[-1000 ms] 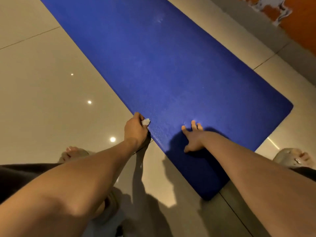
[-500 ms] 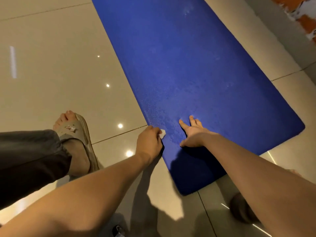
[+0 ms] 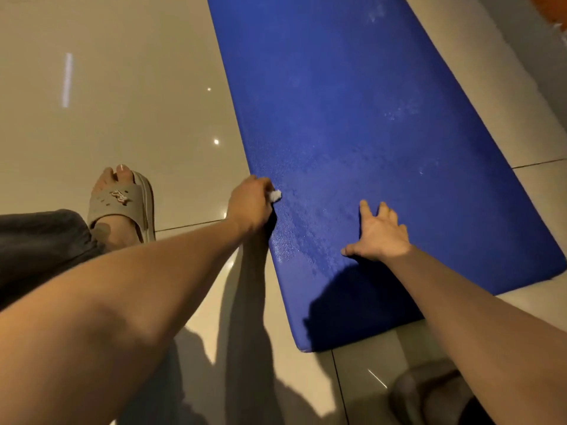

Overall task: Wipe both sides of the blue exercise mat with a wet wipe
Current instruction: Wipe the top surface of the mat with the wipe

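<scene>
The blue exercise mat (image 3: 352, 118) lies flat on the tiled floor, running from the top of the view down to its near end at lower centre. My left hand (image 3: 250, 202) sits at the mat's left edge with its fingers curled round a small crumpled white wet wipe (image 3: 274, 195), which pokes out on the mat side. My right hand (image 3: 380, 234) lies flat on the mat near its near end, fingers spread and pressing down. Damp-looking streaks show on the mat between the two hands.
My left foot in a beige slide sandal (image 3: 122, 204) stands on the glossy beige tiles (image 3: 122, 102) left of the mat. A dark sandal (image 3: 429, 391) shows at the bottom right. A grey strip of floor and an orange wall (image 3: 557, 13) run along the far right.
The view has swung so the mat now runs more upright and sits further right. My left hand with the wipe stays at the mat's left edge; my right hand stays pressed flat near it.
</scene>
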